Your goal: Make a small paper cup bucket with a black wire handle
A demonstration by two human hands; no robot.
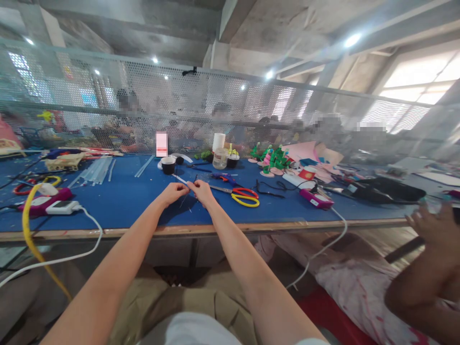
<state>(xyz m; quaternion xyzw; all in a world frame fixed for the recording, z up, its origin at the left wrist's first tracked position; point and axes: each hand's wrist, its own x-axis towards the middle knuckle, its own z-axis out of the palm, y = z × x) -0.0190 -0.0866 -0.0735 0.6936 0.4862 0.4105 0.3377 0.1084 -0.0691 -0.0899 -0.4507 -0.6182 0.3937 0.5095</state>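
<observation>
Both my arms reach out over the blue table [132, 201]. My left hand [174, 191] and my right hand [202, 191] meet at their fingertips above the table's middle. Between them they pinch a thin wire-like strand [189, 188], too fine to make out clearly. Just right of my right hand lie scissors with red and yellow handles [244, 196]. A blue glue gun [224, 178] lies a little beyond them.
A black cup [167, 165], a clear jar [220, 158] and green paper flowers [275, 160] stand at the back. Clear glue sticks [95, 171] lie far left. A white charger with cable [62, 207] sits left. Another person's hand [434, 230] is at right. A mesh screen [230, 110] backs the table.
</observation>
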